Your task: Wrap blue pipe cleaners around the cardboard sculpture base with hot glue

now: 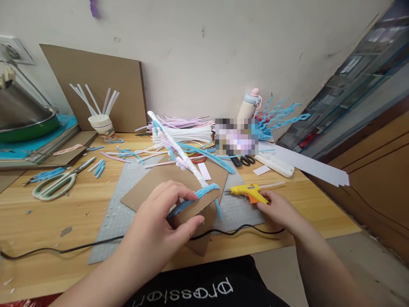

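Observation:
My left hand grips a small cardboard piece between thumb and fingers. Blue fuzzy pipe cleaner runs along the upper edge of that cardboard. From it rises a white-wrapped stick decorated with pale blue, pink and lilac bits, leaning up to the left. My right hand is closed around the handle of a yellow hot glue gun, its nozzle pointing left, apart from the cardboard. A glue stick sticks out of its back. Larger cardboard lies beneath on a grey cutting mat.
Scissors and cut blue pieces lie at left. White pipe cleaners are piled behind. A paper cup, a bottle and black-handled scissors stand or lie farther back. A black cable crosses the front.

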`<state>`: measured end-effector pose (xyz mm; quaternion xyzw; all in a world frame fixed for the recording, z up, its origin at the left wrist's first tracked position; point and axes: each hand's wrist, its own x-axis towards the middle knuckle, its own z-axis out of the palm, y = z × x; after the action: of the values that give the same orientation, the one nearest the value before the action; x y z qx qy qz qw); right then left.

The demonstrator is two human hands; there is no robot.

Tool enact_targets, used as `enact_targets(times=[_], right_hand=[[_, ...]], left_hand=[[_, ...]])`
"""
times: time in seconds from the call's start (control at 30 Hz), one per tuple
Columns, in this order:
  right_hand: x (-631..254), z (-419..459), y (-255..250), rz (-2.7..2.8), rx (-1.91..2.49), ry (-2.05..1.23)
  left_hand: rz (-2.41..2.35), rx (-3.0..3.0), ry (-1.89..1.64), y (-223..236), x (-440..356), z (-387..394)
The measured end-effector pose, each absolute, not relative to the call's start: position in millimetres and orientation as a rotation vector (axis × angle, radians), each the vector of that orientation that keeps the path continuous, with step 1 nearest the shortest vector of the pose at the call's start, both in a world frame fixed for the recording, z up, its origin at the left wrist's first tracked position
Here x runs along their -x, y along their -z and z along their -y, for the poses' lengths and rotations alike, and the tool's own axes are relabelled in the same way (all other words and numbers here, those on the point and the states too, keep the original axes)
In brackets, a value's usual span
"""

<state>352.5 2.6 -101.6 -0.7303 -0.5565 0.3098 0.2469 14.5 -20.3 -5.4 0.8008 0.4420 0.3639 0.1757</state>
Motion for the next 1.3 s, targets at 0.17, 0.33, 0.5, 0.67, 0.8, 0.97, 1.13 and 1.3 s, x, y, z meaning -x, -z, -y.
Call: enact_targets(times=[0.17, 0.33, 0.5, 0.67, 0.8, 0.97, 1.13, 1.3], right_hand=[[-341.6, 12.8, 74.8, 1.283, 1.654, -1.04], [-317.3, 33.8, 48.0, 0.973, 1.056, -1.484], [-267.9, 43.4, 39.8, 1.036, 0.933, -1.341], [-231.3, 38.1, 33.6, 1.132, 0.773, -1.208], [-221.1, 33.0, 36.1, 1.213, 0.777, -1.21], [-219.3, 27.3, 41.9, 1.219, 0.796, -1.227], [-222.0, 22.8, 38.2, 1.199, 0.748, -1.323], [-231.8, 22.9, 30.3, 1.141, 0.793, -1.241]], left_hand=[[-1.259, -2.228, -0.984, 3.5, -18.8, 18.5], [-1.185, -2.238, -0.893, 1.4, -24.2, 14.6], [-1.221, -2.204, -0.951, 3.8, -32.8, 11.8], [-1.292, -2.202, -1.025, 4.3, -42.1, 14.0], [-1.252, -2.17, -1.077, 4.8, -43.4, 15.4], [-1.201, -2.135, -1.083, 11.4, -39.5, 14.0], [-1.185, -2.145, -1.077, 15.2, -39.5, 13.8], [-1.183, -2.163, -1.051, 12.2, -40.3, 11.4]])
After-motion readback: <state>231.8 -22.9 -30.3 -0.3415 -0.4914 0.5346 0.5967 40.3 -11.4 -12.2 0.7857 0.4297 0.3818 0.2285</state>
